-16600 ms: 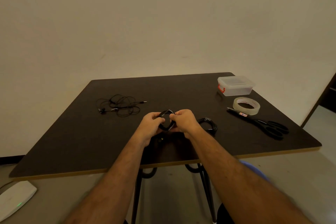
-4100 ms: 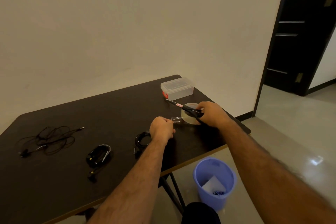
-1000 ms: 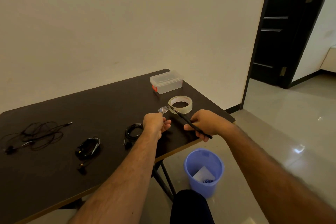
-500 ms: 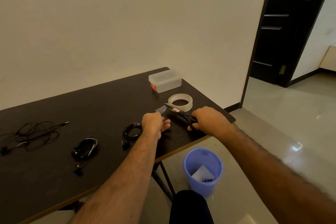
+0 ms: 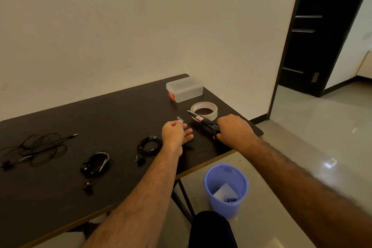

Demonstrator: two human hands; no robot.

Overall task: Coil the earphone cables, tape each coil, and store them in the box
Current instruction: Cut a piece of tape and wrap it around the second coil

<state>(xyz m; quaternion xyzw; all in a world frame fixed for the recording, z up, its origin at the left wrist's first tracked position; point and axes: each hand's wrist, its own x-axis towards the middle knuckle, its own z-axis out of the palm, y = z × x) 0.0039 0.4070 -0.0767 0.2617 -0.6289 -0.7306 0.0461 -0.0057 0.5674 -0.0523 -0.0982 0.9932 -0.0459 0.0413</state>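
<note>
My left hand (image 5: 175,133) pinches a small cut strip of clear tape (image 5: 180,119) above the dark table (image 5: 60,187). My right hand (image 5: 234,132) grips the handles of black scissors (image 5: 203,120), whose closed blades lie across the tape roll (image 5: 204,110). A coiled black earphone cable (image 5: 148,146) lies just left of my left wrist. A second coil (image 5: 95,165) sits further left. A loose, tangled earphone (image 5: 36,149) is at the far left. The clear lidded box (image 5: 184,88) with a red latch stands at the far right corner, closed.
A blue bin (image 5: 225,188) with scraps inside stands on the floor below the table's right edge. The table's front edge runs diagonally under my forearms. A dark doorway (image 5: 322,30) opens at the right, and a plain wall backs the table.
The scissors have come down onto the table beside the tape roll. The tape strip, cut free from the roll, stays pinched in my left hand.
</note>
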